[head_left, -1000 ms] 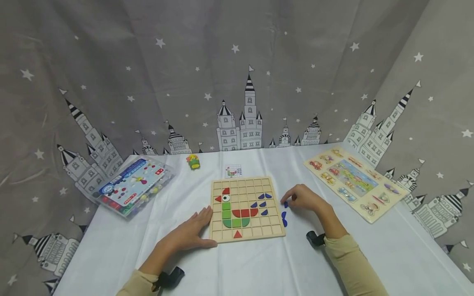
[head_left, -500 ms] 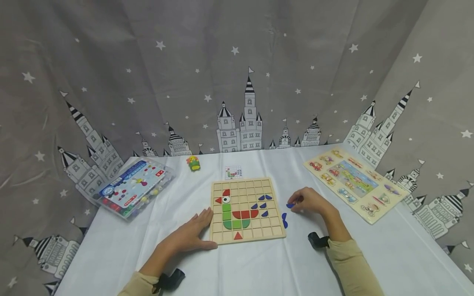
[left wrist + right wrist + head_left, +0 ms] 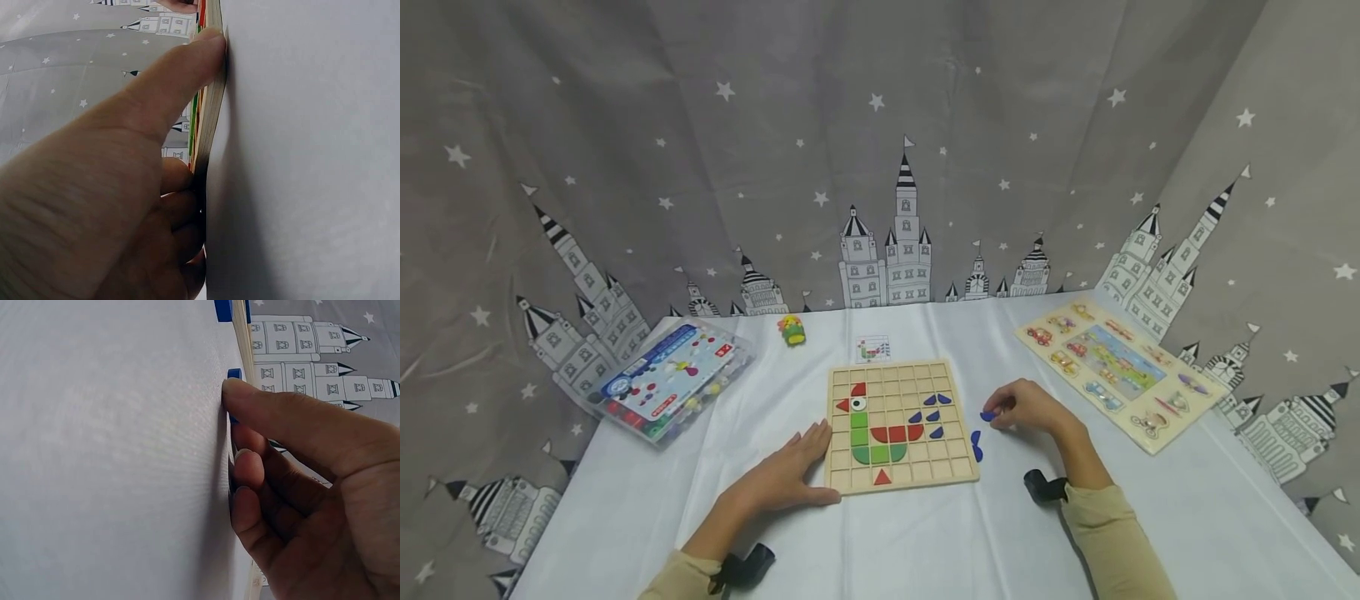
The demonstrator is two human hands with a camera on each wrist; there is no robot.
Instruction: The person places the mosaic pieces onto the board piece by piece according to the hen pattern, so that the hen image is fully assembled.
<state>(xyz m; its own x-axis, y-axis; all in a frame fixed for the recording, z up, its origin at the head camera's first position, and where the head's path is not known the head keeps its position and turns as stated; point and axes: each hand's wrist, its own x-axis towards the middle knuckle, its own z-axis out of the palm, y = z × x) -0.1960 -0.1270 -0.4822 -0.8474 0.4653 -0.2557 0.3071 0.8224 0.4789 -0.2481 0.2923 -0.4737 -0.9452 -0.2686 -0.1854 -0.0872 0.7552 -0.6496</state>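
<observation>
At centre frame, a person's right hand [image 3: 1028,408] pinches a blue piece [image 3: 987,415] just right of the wooden grid board [image 3: 898,425], low over the white table [image 3: 925,542]; the left hand [image 3: 782,475] presses, fingers straight, against the board's lower-left edge.

You face a child's play corner, castle-print star curtain [image 3: 880,167], white-clothed table [image 3: 925,542], wooden puzzles [image 3: 1120,367], bead box [image 3: 666,379].

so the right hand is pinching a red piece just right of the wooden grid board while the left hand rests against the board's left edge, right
Not quite: the piece pinched by the right hand is blue, not red, as the head view shows and the right wrist view confirms. The rest holds: it is just right of the wooden grid board, and the left hand rests against the board's left edge.
</observation>
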